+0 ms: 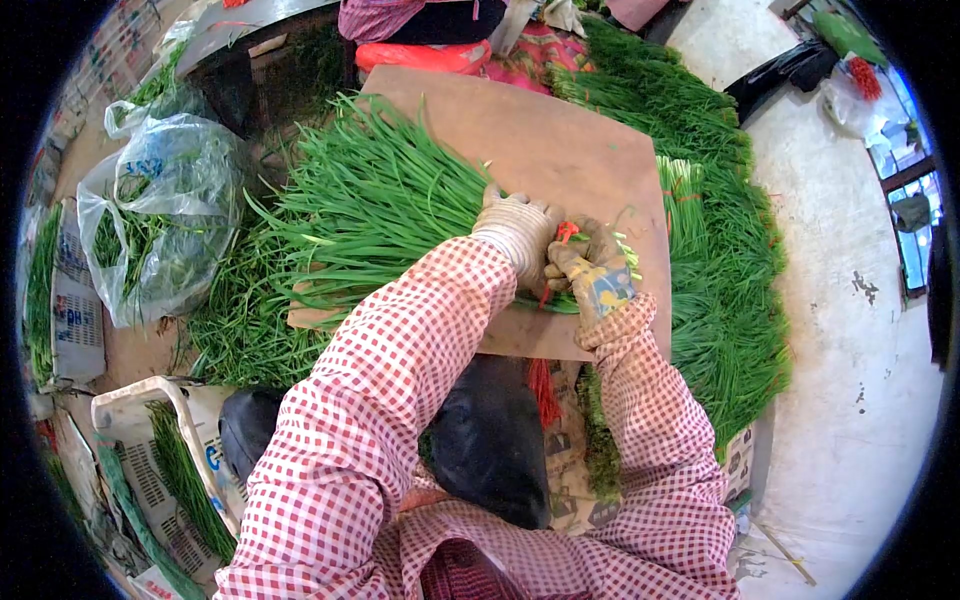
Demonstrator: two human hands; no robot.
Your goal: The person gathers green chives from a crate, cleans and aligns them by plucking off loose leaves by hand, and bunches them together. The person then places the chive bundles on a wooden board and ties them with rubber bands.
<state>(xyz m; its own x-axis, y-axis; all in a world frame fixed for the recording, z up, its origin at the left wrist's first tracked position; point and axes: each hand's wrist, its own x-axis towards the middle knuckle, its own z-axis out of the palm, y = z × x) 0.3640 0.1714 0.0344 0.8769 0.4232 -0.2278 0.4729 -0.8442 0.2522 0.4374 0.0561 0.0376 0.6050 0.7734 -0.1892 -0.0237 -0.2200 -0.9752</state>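
Observation:
A large bunch of garlic chives (390, 200) lies across the brown board (590, 130), its leaves fanned to the left and its cut ends to the right. My left hand (518, 232), in a pale, soiled glove, is closed around the stem part of the bunch. Close beside it, my gloved right hand (597, 268) pinches a red tie (567, 232) at the stems. Parts of the tie and most of the stems are hidden under both hands.
Piled chives (725, 300) line the right side, with a tied bunch (682, 200) at the board's edge. Loose leaves and a clear plastic bag (165, 215) lie left. Red ties (543, 392) hang below the board. A white basket (150, 440) stands lower left; another person (425, 20) sits opposite.

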